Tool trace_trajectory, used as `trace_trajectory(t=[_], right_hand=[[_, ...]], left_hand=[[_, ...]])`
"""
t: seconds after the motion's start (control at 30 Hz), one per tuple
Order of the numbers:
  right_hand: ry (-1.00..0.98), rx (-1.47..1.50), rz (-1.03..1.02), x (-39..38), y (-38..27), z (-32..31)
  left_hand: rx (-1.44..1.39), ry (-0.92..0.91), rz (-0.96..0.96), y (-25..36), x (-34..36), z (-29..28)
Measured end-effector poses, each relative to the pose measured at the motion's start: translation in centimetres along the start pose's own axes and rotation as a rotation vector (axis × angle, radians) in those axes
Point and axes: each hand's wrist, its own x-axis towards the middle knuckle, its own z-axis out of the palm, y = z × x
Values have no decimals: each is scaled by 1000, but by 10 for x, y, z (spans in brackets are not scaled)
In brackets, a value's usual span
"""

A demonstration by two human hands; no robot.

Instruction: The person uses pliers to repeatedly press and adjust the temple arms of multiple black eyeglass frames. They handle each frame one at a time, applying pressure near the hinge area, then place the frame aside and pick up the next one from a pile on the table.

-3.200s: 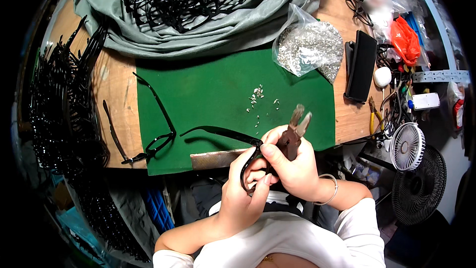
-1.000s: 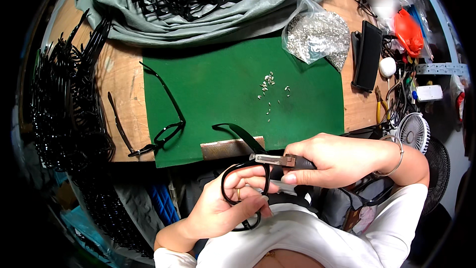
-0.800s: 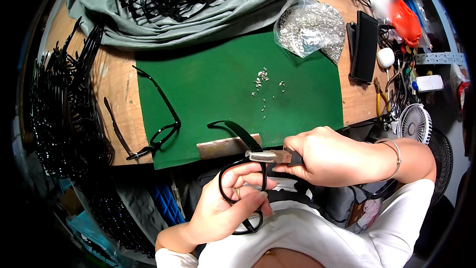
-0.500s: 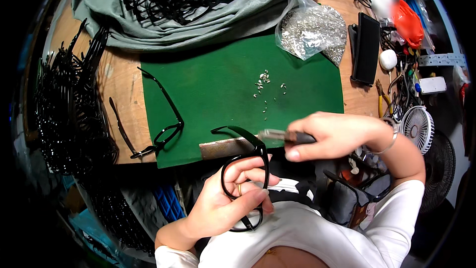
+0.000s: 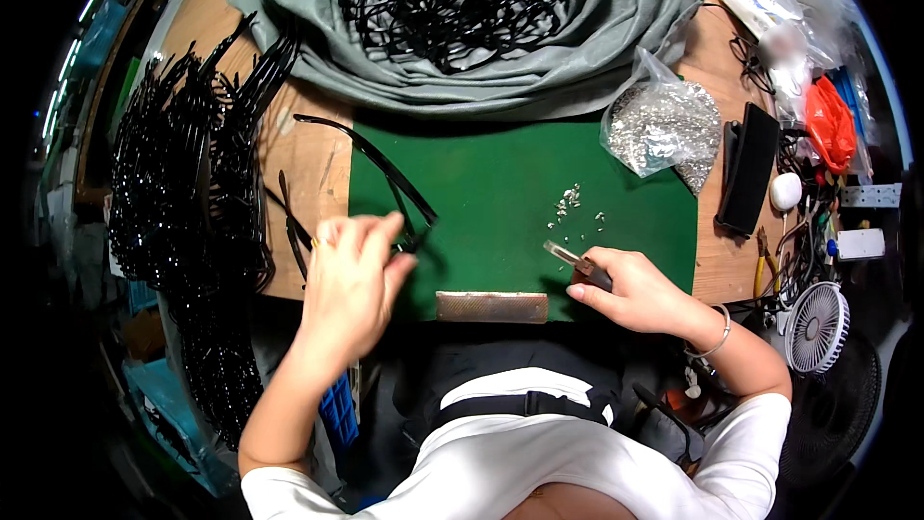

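Black glasses: I see glossy dark plastic, partly hidden under the left hand point(image 5: 348, 279); I cannot tell if the fingers touch it.
Long curved arm point(image 5: 385, 166): it runs slantwise, from over the wooden table point(image 5: 318, 149) to over the green mat point(image 5: 462, 164).
Thin dark arms point(image 5: 292, 221): I find two of these just left of the hand, crossing, above the wood.
Pliers point(image 5: 576, 264): pale metal nose, dark handle, gripped in the right hand point(image 5: 630, 291), nose pointing up-left above the mat; its opening I cannot judge.
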Motion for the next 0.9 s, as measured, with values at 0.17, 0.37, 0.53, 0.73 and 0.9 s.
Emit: trace_trajectory(t=[0.17, 0.37, 0.53, 0.73, 0.9], right_hand=[[32, 25, -20, -5, 8, 0], [28, 55, 126, -5, 3, -3], [61, -152, -107, -22, 6, 10], [147, -580, -358, -21, -10, 20], [190, -939, -318, -20, -2, 27]], left_hand=[[-71, -112, -118, -32, 2, 26], [-203, 523, 175, -20, 131, 37], [187, 427, 69, -35, 185, 77], [-1166, 166, 0, 5, 163, -2], [-1671, 6, -180, 55, 90, -43]])
